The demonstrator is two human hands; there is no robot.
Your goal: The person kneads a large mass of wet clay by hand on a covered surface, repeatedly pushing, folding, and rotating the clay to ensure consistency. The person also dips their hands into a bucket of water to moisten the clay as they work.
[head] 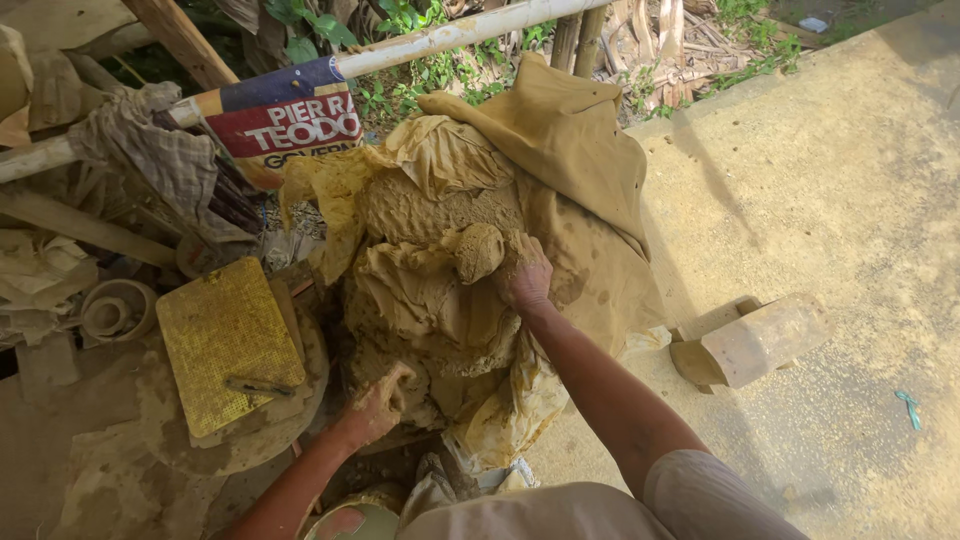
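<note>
A big mound of yellow-brown clay [420,215] sits in the middle, partly wrapped in muddy cloth and plastic sheeting [570,150]. My right hand [524,275] digs into the mound and grips a rounded lump of clay [478,250] that sticks out from it. My left hand [376,408], coated in clay, rests with curled fingers on the lower front of the mound. It holds nothing that I can see.
To the left lies a yellow textured board [225,340] on a clay-caked round turntable [215,445]. A small clay pot [112,312] stands further left. A brick-like block [760,340] lies on the concrete floor [850,220] at right. A white pole [440,38] with a printed tarpaulin [290,118] crosses behind.
</note>
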